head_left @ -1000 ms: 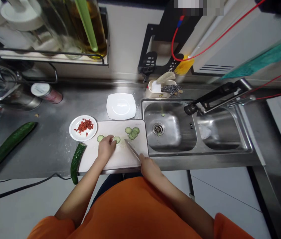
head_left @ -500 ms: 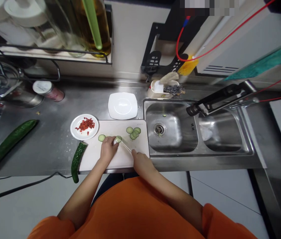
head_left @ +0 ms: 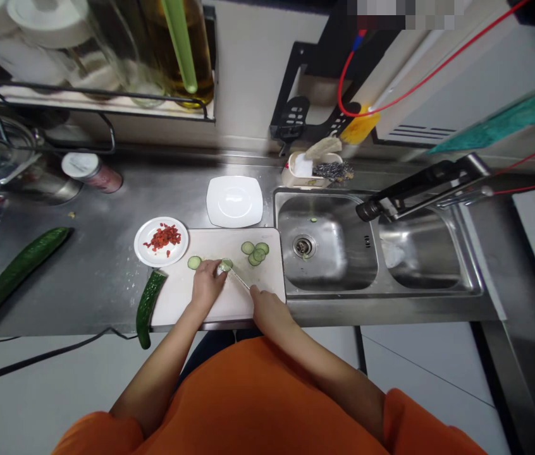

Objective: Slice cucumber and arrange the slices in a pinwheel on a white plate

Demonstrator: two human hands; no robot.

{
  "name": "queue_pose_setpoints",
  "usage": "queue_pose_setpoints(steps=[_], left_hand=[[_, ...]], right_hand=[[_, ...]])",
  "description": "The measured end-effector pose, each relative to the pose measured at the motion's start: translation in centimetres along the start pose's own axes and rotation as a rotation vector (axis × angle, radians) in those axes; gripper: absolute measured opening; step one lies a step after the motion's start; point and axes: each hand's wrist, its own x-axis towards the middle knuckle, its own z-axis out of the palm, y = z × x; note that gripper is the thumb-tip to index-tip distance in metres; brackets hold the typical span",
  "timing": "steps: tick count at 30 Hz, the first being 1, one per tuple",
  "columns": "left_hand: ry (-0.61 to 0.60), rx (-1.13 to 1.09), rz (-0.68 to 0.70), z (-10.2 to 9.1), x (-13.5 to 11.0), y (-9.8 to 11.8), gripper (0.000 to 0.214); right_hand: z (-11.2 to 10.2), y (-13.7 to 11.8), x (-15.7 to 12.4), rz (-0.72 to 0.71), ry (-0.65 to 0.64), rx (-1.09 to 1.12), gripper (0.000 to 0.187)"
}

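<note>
My left hand (head_left: pixel 207 283) is closed over a cucumber piece (head_left: pixel 226 265) on the white cutting board (head_left: pixel 172 306); its fingers hide part of the piece. In my right hand (head_left: pixel 271 311) is a knife (head_left: pixel 241 279), its thin blade slanting up to the left against the cucumber piece. Several cucumber slices (head_left: pixel 258 254) overlap at the board's upper right. One lone slice (head_left: pixel 194 262) lies left of my left hand's fingers. A cut length of dark green cucumber (head_left: pixel 148 309) rests along the board's left edge, its lower end past the counter edge.
A round white plate (head_left: pixel 147 256) of small red pieces stands at the board's upper left, and a square white plate (head_left: pixel 234 218) behind it. To the right is a double sink (head_left: pixel 329 272). A whole cucumber (head_left: pixel 16 278) and a lidded can (head_left: pixel 93 172) are at left.
The knife and my right hand have shifted very slightly, with the blade still at the cucumber piece. My left hand keeps its hold, and the slices lie as before.
</note>
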Motion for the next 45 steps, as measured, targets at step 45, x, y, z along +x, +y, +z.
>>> queue_pose_setpoints(steps=[45], left_hand=[[0.216, 0.104, -0.277, -4.9, 0.4, -3.9, 0.025]], right_hand=[[1.9, 3.4, -2.1, 0.049, -0.076, 0.035, 0.040]])
